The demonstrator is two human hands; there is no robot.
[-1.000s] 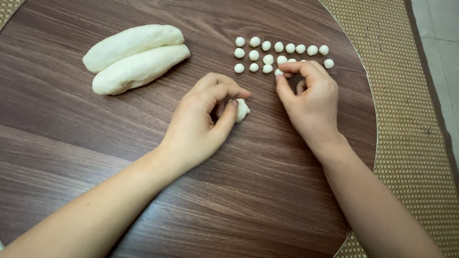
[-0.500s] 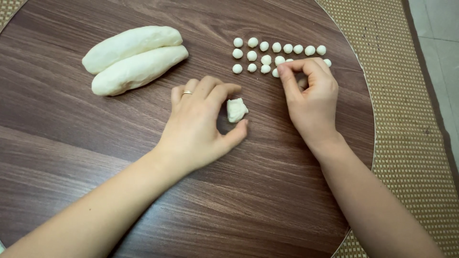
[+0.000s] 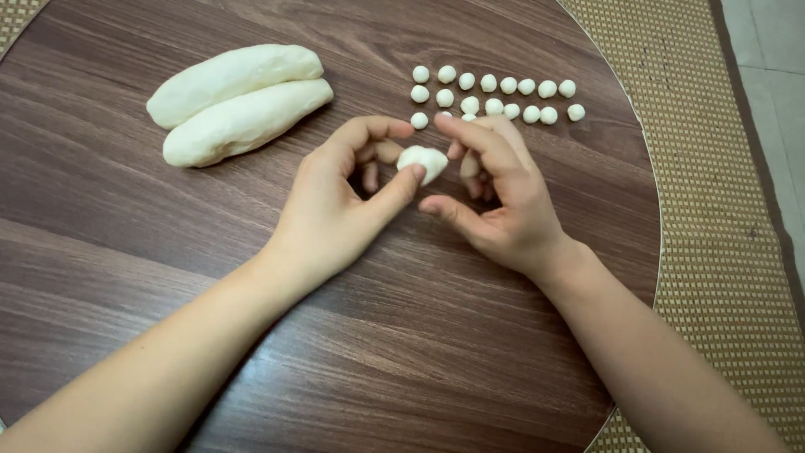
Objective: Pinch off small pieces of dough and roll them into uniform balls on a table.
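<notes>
1. While a small dough lump (image 3: 423,161) is pinched by the left hand (image 3: 335,210), a portioning step appears to be in hand: small pieces taken off and rolled into balls.
2. Left fingers: thumb tip pressed against the lump's lower left side, index curled over its far side; the lump is clamped between them, just above the table (image 3: 402,352), near its middle.
3. Right hand (image 3: 503,201): index and thumb held apart, curved round the lump's right side. Nothing is clamped; contact with the lump cannot be told, the gap being very small.
4. Relative to the fingers: the lump sits between both hands, left thumb under it, right index tip just above and right of it.
5. Balls (image 3: 495,94) are laid in rows toward the table's far right edge, just beyond the right fingers; some are hidden behind them.
6. Two dough logs (image 3: 239,101) lie side by side, touching, toward the far left edge, well apart from both hands.
7. Judged next move: a bit pinched off by the right fingers, calling for a light, small nip while the left grip is kept firm.
</notes>
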